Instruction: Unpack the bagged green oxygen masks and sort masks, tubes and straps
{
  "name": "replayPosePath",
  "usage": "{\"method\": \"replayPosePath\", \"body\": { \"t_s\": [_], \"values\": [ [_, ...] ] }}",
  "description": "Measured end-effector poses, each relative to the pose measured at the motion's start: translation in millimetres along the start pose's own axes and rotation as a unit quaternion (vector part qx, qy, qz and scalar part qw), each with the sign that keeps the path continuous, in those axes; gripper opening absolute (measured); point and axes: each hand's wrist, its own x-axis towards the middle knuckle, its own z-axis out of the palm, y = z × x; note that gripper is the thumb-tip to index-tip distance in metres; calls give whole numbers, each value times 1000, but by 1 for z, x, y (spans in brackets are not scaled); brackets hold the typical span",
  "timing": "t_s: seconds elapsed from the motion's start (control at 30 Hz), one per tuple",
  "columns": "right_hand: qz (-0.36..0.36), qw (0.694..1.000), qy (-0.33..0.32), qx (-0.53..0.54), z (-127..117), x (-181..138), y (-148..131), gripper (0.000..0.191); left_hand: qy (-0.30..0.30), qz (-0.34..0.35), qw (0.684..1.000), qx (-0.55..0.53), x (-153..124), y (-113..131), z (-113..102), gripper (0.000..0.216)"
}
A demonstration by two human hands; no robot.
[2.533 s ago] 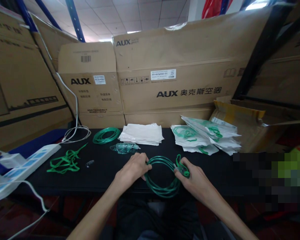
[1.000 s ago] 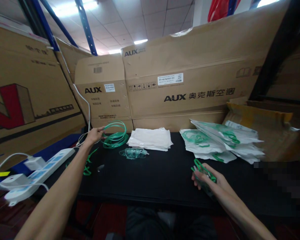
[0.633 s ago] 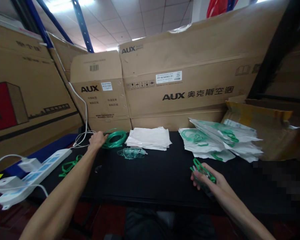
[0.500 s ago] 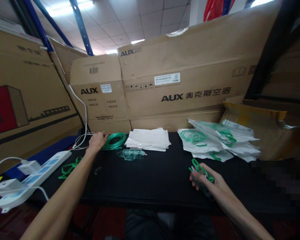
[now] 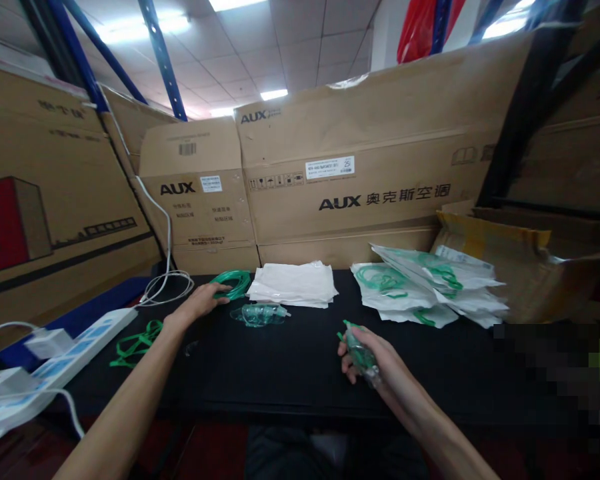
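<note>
My left hand (image 5: pixel 206 299) reaches to the coil of green tubing (image 5: pixel 241 283), its fingers stretched out over the near left edge and apart from one another. My right hand (image 5: pixel 364 353) is closed around a clear plastic oxygen mask (image 5: pixel 365 361) with green parts, held above the front of the table; my palm hides some of it. Between the hands lies a clear greenish plastic piece (image 5: pixel 261 315), shaped like a mask nebulizer cup. Green elastic straps (image 5: pixel 139 343) lie beside my left forearm.
A stack of white pouches (image 5: pixel 293 283) lies at the back middle. Filled pouches (image 5: pixel 405 287) showing green tubing are piled at right, before an open carton (image 5: pixel 520 267). A white power strip (image 5: pixel 63 367) and cable (image 5: pixel 167 283) occupy the left. Cardboard panels (image 5: pixel 300 220) wall the back.
My left hand has moved right, from the tubing's left side onto its near edge. My right hand has come left toward the middle with the mask. The view has shifted slightly.
</note>
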Motion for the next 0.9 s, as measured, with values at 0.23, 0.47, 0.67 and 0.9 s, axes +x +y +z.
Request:
{"method": "replayPosePath", "body": {
  "t_s": [0.23,0.47,0.67,0.9],
  "values": [
    [46,993,-9,108,35,9,17,41,184,44,980,-68,-68,66,-12,47],
    [103,989,-48,99,37,-1,7,54,-21,261,926,-272,-141,187,45,49],
    [147,987,-39,-46,21,-5,-6,70,-76,284,877,-379,-124,206,75,44],
    [20,986,111,-124,2,0,0,54,16,206,898,-389,-124,196,88,35]
  ]
}}
